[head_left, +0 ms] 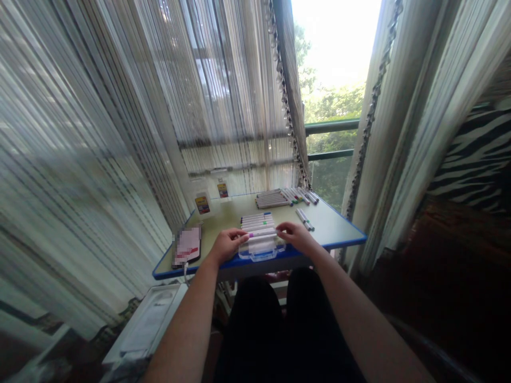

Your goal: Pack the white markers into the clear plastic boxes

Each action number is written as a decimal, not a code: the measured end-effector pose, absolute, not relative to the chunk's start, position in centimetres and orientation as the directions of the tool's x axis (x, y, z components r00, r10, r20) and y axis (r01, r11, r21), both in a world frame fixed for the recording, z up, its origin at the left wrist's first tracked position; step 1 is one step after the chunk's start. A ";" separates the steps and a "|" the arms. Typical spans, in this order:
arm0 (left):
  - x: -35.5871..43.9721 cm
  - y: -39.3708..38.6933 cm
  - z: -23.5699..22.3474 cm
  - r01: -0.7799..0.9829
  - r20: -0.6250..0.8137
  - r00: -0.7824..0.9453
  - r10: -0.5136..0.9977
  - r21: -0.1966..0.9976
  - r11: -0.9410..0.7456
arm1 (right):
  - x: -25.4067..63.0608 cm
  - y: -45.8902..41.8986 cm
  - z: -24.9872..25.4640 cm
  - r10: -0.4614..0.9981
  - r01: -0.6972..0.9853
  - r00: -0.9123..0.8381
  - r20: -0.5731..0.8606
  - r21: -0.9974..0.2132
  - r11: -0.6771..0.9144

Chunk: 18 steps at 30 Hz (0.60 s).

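L hand [227, 246] and R hand [295, 238] both hold clear box [262, 249] at lower middle of frame, w/ fingers curved over its top. Markers [257, 223] lie in rows just behind it on counter [227, 213]; more markers [279, 198] are at upper right of counter.

I'm getting harsh daylight through the window [337, 58], blown out to white, while the lower right corner sinks into deep shadow. The sheer curtains [99, 133] bow toward the frame edges, and the markers [271, 199] look soft.
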<state>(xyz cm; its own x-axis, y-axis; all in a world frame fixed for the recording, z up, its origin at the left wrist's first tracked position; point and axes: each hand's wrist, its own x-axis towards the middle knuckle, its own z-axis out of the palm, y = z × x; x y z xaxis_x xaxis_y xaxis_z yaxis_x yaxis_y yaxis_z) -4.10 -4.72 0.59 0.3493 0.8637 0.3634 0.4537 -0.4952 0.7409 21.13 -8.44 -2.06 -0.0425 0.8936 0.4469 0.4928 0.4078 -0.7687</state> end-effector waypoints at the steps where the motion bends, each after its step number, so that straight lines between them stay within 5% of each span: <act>1: -4.1 -4.7 0.6 0.458 0.382 0.364 0.849 0.720 -0.520 | 21.1 -8.5 -2.0 0.893 0.506 -0.036 0.448 -0.763 0.403; 18: -4.5 -4.6 -0.1 0.490 0.378 0.408 0.831 0.677 -0.549 | 20.5 -8.6 -1.8 0.889 0.640 -0.064 0.453 -0.665 0.385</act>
<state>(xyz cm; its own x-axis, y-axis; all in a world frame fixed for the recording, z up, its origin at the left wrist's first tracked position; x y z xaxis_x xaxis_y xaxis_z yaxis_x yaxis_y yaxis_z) -4.51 -4.57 -0.05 0.4083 0.8308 0.3782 0.4898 -0.5490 0.6773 20.55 -8.61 -1.76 -0.0635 0.8892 0.4531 0.6398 0.3847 -0.6654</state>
